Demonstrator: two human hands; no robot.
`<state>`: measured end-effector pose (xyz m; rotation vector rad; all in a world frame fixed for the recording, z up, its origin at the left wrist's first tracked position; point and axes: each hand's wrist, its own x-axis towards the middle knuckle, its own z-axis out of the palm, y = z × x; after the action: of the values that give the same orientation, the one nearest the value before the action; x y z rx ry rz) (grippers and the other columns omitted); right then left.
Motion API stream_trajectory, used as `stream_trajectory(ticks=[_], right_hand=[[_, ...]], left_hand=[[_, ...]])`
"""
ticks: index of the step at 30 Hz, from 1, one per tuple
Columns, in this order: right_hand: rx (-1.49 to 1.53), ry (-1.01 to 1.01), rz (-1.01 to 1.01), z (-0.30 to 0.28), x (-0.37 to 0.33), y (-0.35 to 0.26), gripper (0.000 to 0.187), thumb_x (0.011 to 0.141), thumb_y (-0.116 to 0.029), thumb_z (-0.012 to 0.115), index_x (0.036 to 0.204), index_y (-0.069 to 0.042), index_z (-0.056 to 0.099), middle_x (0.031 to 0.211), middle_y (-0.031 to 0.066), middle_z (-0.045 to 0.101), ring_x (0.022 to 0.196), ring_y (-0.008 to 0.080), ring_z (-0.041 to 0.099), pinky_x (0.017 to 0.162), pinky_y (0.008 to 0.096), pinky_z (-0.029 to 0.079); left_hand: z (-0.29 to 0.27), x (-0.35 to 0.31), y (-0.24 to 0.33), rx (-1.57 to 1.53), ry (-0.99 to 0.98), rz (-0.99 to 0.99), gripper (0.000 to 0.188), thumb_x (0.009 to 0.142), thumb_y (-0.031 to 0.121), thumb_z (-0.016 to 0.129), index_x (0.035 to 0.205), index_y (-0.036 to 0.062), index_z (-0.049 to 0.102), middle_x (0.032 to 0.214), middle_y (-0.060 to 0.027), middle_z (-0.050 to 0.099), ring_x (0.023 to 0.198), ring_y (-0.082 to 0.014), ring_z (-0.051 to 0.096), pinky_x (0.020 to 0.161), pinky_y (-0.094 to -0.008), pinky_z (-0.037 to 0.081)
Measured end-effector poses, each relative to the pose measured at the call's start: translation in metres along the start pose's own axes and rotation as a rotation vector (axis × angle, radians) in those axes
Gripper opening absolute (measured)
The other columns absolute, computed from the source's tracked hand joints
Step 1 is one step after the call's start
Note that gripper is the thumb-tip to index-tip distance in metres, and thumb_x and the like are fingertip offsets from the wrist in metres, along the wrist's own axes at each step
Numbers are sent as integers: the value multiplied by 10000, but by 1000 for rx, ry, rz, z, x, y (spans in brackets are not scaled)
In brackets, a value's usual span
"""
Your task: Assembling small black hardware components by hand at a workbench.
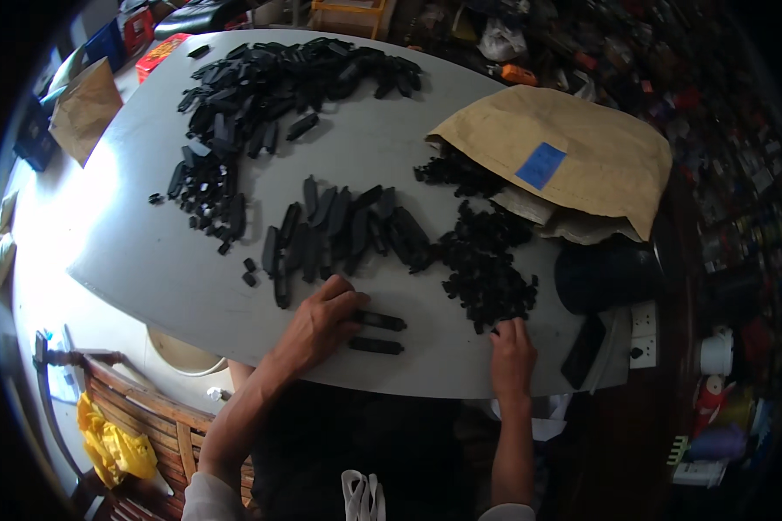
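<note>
Near the table's front edge, my left hand [320, 319] has its fingers curled over the left end of a long black plastic piece [382, 321] lying flat. A second long black piece [376, 346] lies parallel, just nearer to me. My right hand [513, 354] is at the near edge of a pile of small black plastic parts [488, 269], its fingertips pinched together over a small dark part that is mostly hidden. Beyond my left hand lies a loose group of long black pieces [343, 227], side by side.
A large heap of black pieces [269, 87] covers the table's far left. At the right, a brown paper sack [573, 148] with a blue patch lies open over small parts. A black phone-like slab [584, 351] and a dark cylindrical object [604, 276] rest at the right edge.
</note>
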<state>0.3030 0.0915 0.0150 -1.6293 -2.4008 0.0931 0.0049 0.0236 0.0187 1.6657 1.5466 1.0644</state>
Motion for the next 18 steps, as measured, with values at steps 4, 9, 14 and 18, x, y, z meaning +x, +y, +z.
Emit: stream_trajectory(ticks=[4, 9, 14, 18], right_hand=[[-60, 4, -37, -4, 0, -3, 128, 890, -18, 549, 1013, -25, 518, 952, 143, 547, 856, 322, 594, 678, 403, 504], [816, -112, -5, -22, 18, -80, 73, 892, 39, 520, 913, 5, 582, 789, 60, 571, 578, 93, 555, 484, 224, 466], [956, -440, 116, -5, 47, -136, 24, 868, 17, 573, 849, 7, 584, 717, 48, 602, 548, 80, 560, 450, 214, 458], [867, -493, 89, 6, 53, -147, 57, 850, 24, 602, 809, -8, 579, 639, 15, 577, 507, 50, 523, 414, 195, 417]], left_hand=[[4, -4, -6, 13, 34, 56, 302, 696, -48, 686, 983, 1, 604, 987, -136, 513, 925, -330, 564, 783, -387, 472], [11, -6, -15, 11, 94, 53, 221, 681, -8, 704, 891, 11, 636, 954, -115, 539, 911, -289, 571, 782, -357, 478], [14, -6, -17, -27, 126, 32, 218, 668, -10, 705, 872, 6, 629, 939, -110, 538, 887, -287, 574, 763, -354, 481], [18, -5, -25, -85, 129, 61, 211, 693, 0, 674, 888, -2, 594, 944, -133, 510, 859, -341, 575, 720, -393, 479]])
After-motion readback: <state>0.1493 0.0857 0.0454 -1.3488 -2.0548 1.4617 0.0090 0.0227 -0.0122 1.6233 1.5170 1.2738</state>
